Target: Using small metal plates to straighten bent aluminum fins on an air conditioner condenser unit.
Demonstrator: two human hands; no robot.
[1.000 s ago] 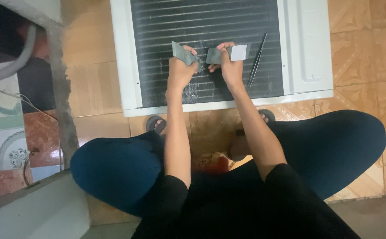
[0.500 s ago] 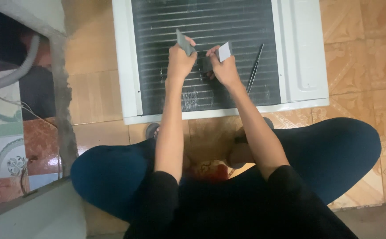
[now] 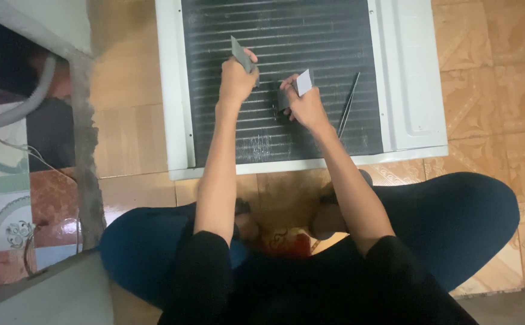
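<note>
Nearest, the person sits cross-legged in dark blue trousers (image 3: 455,222) and a black top with sleeves pushed to the elbow, on a floor of glossy tan tiles (image 3: 130,138); a red patterned tile shows between the knees. Both bare forearms reach forward over a white, box-shaped air-conditioner unit (image 3: 413,78) lying flat on the floor. Its face is a dark coil panel (image 3: 274,36) of fine metal fins crossed by pale horizontal tubes, with a scuffed, lighter patch near its front edge.

The left hand (image 3: 235,81) is closed in a fist around a thin grey flat card (image 3: 241,54), which sticks up at a slant above the knuckles. The right hand (image 3: 304,105) pinches a small pale square piece (image 3: 304,82) between thumb and fingers, just above the fins. Just right of it, a slim dark rod (image 3: 348,107) lies aslant on the panel.

At far left stand a rough concrete edge (image 3: 85,150), a grey hose (image 3: 22,102) and patterned tiles.
</note>
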